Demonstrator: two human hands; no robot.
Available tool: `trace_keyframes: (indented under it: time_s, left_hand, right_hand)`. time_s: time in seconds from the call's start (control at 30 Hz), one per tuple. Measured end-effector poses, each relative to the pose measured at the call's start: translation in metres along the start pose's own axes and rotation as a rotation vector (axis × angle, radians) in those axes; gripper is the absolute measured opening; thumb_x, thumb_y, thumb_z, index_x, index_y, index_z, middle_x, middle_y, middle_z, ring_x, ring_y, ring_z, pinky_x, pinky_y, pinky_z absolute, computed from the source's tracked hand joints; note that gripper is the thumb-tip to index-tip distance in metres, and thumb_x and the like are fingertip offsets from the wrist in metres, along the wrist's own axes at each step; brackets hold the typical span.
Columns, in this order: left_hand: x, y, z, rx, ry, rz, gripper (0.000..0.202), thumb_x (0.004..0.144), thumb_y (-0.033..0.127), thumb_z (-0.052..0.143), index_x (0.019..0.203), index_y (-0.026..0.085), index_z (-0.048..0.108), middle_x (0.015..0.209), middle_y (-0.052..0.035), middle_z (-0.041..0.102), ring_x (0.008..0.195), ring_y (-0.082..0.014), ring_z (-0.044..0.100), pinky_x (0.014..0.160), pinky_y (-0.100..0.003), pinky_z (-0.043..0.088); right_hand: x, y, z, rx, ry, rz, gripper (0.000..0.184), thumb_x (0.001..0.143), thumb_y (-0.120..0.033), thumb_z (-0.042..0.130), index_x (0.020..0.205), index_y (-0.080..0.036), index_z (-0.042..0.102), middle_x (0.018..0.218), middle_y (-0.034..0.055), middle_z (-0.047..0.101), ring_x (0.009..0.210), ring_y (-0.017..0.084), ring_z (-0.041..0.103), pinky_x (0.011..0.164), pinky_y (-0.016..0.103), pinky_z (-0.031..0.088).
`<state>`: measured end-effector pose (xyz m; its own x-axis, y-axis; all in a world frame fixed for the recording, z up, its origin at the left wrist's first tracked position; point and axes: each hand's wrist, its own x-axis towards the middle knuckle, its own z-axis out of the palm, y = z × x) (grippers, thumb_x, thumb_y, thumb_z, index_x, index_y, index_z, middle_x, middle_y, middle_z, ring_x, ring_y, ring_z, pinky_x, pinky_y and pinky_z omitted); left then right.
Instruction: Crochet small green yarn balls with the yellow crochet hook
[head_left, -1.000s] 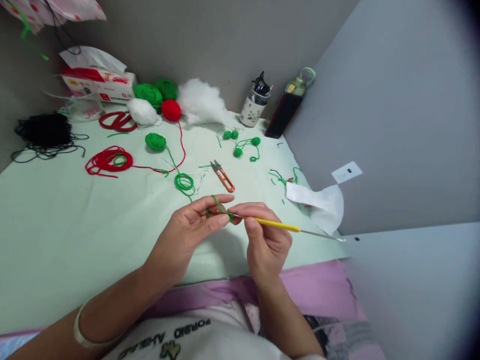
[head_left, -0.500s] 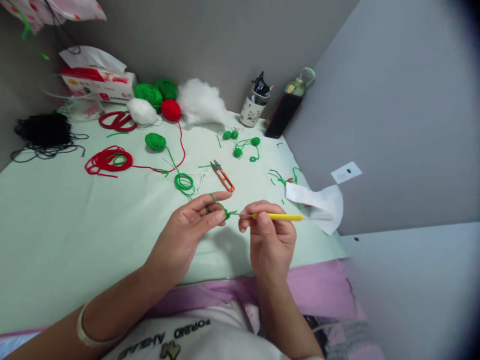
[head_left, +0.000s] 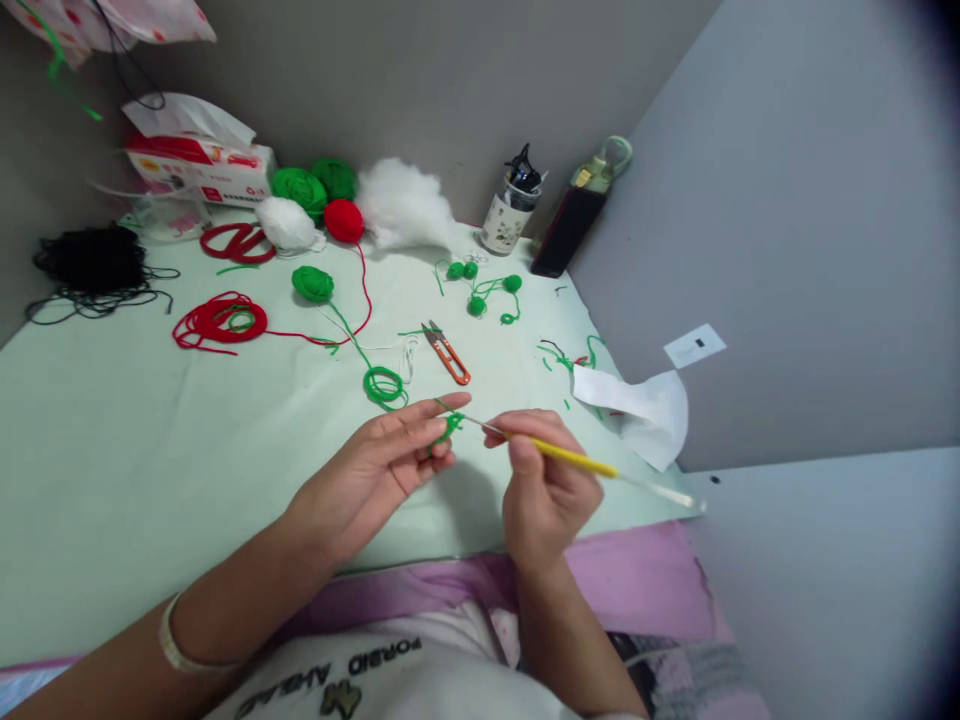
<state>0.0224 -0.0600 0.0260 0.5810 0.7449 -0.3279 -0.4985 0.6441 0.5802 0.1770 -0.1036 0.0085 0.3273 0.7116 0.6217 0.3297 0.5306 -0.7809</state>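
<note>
My left hand (head_left: 382,468) pinches a small green crochet piece (head_left: 450,425) between thumb and fingers, with green yarn running over the forefinger. That yarn leads back to a green coil (head_left: 384,384) on the table and a small green ball (head_left: 312,283). My right hand (head_left: 544,485) is closed on a yellow-handled crochet hook (head_left: 570,458). The hook's metal tip reaches into the green piece. Both hands hover just above the pale green table (head_left: 150,440) near its front edge.
Orange thread snips (head_left: 448,353) lie just beyond my hands. Red yarn loops (head_left: 217,320), black yarn (head_left: 90,260), yarn balls (head_left: 315,190), white stuffing (head_left: 401,208), a tissue box (head_left: 199,165), a jar (head_left: 510,215), a dark bottle (head_left: 574,215) and white paper (head_left: 645,405) ring the table. Grey walls enclose it.
The hook has tilted, its back end dropping to the right, and its tip has gone into the green piece. The green coil on the table slid slightly right and nearer my hands.
</note>
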Motion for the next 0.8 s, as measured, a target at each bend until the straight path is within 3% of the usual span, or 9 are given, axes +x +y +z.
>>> trace_keyframes:
  time_s: [0.1,0.17,0.23,0.3,0.4,0.47,0.57,0.67,0.8]
  left_hand:
    - [-0.001,0.002,-0.001,0.071,0.033,0.052,0.021,0.085,0.022,0.081,0.107,0.021,0.084,0.098,-0.0015,0.066,0.08,-0.0088,0.059,0.081,-0.02,0.053]
    - [-0.002,-0.001,0.001,0.175,0.058,0.127,0.03,0.085,0.023,0.082,0.115,0.026,0.081,0.089,0.0018,0.064,0.082,-0.0092,0.059,0.082,-0.019,0.051]
    - [-0.003,-0.006,0.004,0.273,0.102,0.236,0.038,0.084,0.023,0.083,0.122,0.03,0.078,0.084,0.004,0.064,0.083,-0.0095,0.059,0.082,-0.019,0.049]
    - [-0.004,-0.012,0.006,0.312,0.126,0.312,0.046,0.083,0.023,0.084,0.128,0.031,0.074,0.083,0.0046,0.066,0.085,-0.0105,0.06,0.084,-0.02,0.049]
    - [-0.004,-0.016,0.006,0.272,0.079,0.267,0.053,0.084,0.025,0.083,0.134,0.031,0.07,0.088,0.0031,0.069,0.089,-0.0127,0.062,0.088,-0.025,0.049]
    - [-0.004,-0.014,0.005,0.239,0.05,0.201,0.053,0.083,0.025,0.084,0.134,0.031,0.07,0.092,0.0023,0.069,0.091,-0.0127,0.061,0.089,-0.025,0.047]
    - [-0.005,-0.009,0.004,0.239,0.05,0.147,0.049,0.082,0.024,0.084,0.13,0.032,0.073,0.094,0.0022,0.065,0.094,-0.0126,0.057,0.092,-0.026,0.044]
    - [-0.005,-0.004,0.003,0.278,0.046,0.14,0.044,0.085,0.025,0.081,0.128,0.032,0.075,0.094,0.0016,0.061,0.094,-0.0137,0.055,0.093,-0.028,0.043]
    - [-0.007,-0.001,0.003,0.324,0.039,0.148,0.038,0.087,0.025,0.077,0.124,0.032,0.076,0.09,0.0017,0.06,0.091,-0.014,0.055,0.092,-0.029,0.042]
  right_hand:
    - [0.008,-0.005,-0.001,0.231,0.018,0.236,0.016,0.1,-0.027,0.061,0.093,-0.024,0.075,0.078,0.0016,0.068,0.065,0.015,0.064,0.06,0.03,0.054]
    - [0.008,-0.006,0.001,0.254,-0.021,0.267,0.018,0.101,-0.029,0.059,0.092,-0.025,0.074,0.077,0.001,0.066,0.064,0.014,0.063,0.059,0.03,0.054]
    - [0.003,-0.006,0.005,0.076,-0.068,0.145,0.016,0.101,-0.024,0.06,0.097,-0.027,0.075,0.085,0.0028,0.07,0.075,0.017,0.068,0.065,0.032,0.057]
    - [-0.004,-0.004,0.009,-0.204,-0.093,-0.089,0.02,0.098,-0.017,0.063,0.108,-0.029,0.076,0.101,0.0061,0.074,0.092,0.02,0.071,0.076,0.036,0.06]
    - [-0.009,-0.003,0.012,-0.349,-0.04,-0.297,0.032,0.095,-0.011,0.066,0.118,-0.031,0.075,0.113,0.0074,0.076,0.099,0.021,0.073,0.082,0.039,0.061]
    - [-0.007,-0.003,0.011,-0.224,-0.005,-0.22,0.029,0.096,-0.011,0.065,0.114,-0.03,0.076,0.107,0.0059,0.078,0.096,0.021,0.073,0.081,0.039,0.061]
    - [0.002,-0.003,0.008,0.031,-0.005,0.037,0.015,0.098,-0.02,0.064,0.101,-0.027,0.078,0.094,0.0042,0.078,0.09,0.02,0.073,0.076,0.036,0.061]
    - [0.008,-0.001,0.004,0.247,-0.037,0.272,0.014,0.099,-0.03,0.064,0.095,-0.024,0.076,0.088,0.0033,0.076,0.083,0.018,0.071,0.072,0.031,0.059]
    - [0.009,0.0,-0.001,0.385,-0.078,0.374,0.017,0.102,-0.032,0.061,0.094,-0.024,0.074,0.085,0.001,0.074,0.082,0.015,0.07,0.072,0.028,0.056]
